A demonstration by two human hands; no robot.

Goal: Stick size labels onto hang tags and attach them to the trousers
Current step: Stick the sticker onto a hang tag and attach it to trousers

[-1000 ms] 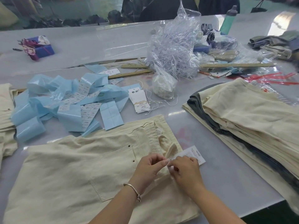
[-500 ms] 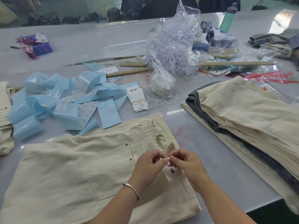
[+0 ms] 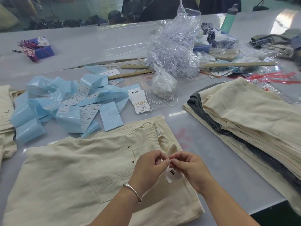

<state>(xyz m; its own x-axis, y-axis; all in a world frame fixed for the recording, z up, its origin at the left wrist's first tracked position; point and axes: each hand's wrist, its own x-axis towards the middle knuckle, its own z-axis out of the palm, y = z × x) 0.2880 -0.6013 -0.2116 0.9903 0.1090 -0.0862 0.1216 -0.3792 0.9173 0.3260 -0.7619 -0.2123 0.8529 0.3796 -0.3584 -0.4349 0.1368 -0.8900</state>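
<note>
Left hand (image 3: 150, 167): tag string pinched above cream trousers (image 3: 78, 168).
Right hand (image 3: 189, 168): string pinched; hang tag (image 3: 173, 174) hung below the fingertips.

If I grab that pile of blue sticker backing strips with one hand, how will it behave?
The blue strips look thin, curled and glossy, so probably floppy, light and slippery. They lie loosely tangled, so some would likely trail or drop. Loose white labels among them may slide off.

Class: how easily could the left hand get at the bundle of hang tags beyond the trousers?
Probably not at once: the left hand pinches the tag string. The bundle of hang tags lies uncovered past the trousers.
</note>
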